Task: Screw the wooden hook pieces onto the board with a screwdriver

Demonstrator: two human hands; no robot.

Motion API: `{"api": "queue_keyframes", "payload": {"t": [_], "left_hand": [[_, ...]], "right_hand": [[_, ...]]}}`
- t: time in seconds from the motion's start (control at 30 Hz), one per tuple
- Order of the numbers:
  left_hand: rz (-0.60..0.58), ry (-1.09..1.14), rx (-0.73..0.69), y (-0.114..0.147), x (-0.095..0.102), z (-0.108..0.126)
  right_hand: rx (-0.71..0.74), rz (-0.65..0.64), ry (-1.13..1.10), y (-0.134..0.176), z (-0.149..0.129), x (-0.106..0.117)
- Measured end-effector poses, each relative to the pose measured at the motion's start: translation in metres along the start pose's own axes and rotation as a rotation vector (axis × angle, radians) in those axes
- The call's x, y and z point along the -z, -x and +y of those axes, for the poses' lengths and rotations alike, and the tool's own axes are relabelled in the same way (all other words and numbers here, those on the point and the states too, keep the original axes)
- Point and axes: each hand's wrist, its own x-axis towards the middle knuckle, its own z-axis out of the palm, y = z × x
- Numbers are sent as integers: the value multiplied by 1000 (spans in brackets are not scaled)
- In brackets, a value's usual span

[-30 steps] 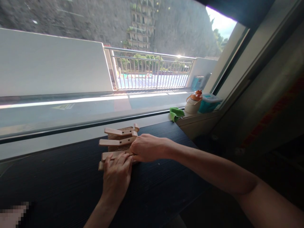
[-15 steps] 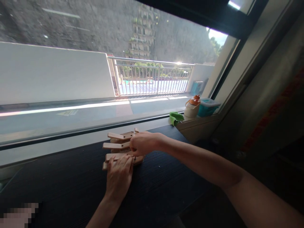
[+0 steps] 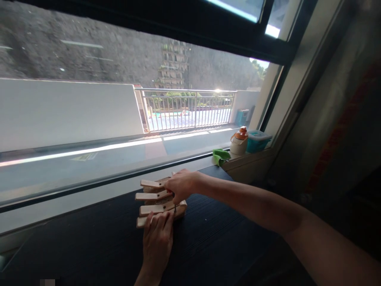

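A pale wooden piece with several bent slats [image 3: 152,210] lies on the dark table, a dark round dot showing on most slats. My left hand [image 3: 159,230] is closed over its near side, fingers across the nearest slat. Above the right part of the slats, my right hand [image 3: 182,186] is closed with bent fingers pointing down. A small red bit shows by its fingertips; what they hold is hidden. Below those fingers, a thin metal pin [image 3: 175,208] stands up from the wood.
The black table [image 3: 89,238] meets a window sill along its far edge. On the sill at right are a green cloth [image 3: 220,157], a cream bottle with an orange lid [image 3: 239,142] and a teal box [image 3: 258,142]. Behind the glass is a walkway with a metal railing [image 3: 190,109].
The view has tipped up, so the table sits lower in the picture. My left hand has slid slightly toward me, baring more of the second-nearest slat. My right hand stays over the slats.
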Motion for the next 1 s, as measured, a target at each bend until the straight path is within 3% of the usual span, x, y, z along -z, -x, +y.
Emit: {"api": "queue_keyframes", "payload": {"t": [0.13, 0.33, 0.47, 0.57, 0.67, 0.8, 0.93, 1.0], "left_hand": [[17, 19, 29, 2, -5, -1], [27, 68, 11, -1, 0, -1], [236, 38, -28, -3, 14, -17], [294, 108, 269, -3, 19, -34], [203, 336, 530, -3, 18, -42], [152, 441, 679, -5, 17, -37], [169, 587, 985, -10, 17, -29], [121, 645, 1124, -10, 16, -29]], "right_hand": [[168, -59, 46, 3, -6, 9], [149, -30, 4, -2, -2, 2], [87, -20, -3, -4, 5, 0], [64, -2, 28, -2, 7, 3], [122, 0, 68, 0, 6, 7], [204, -52, 102, -2, 2, 7], [210, -60, 105, -5, 1, 3], [199, -63, 84, -5, 3, 2]]}}
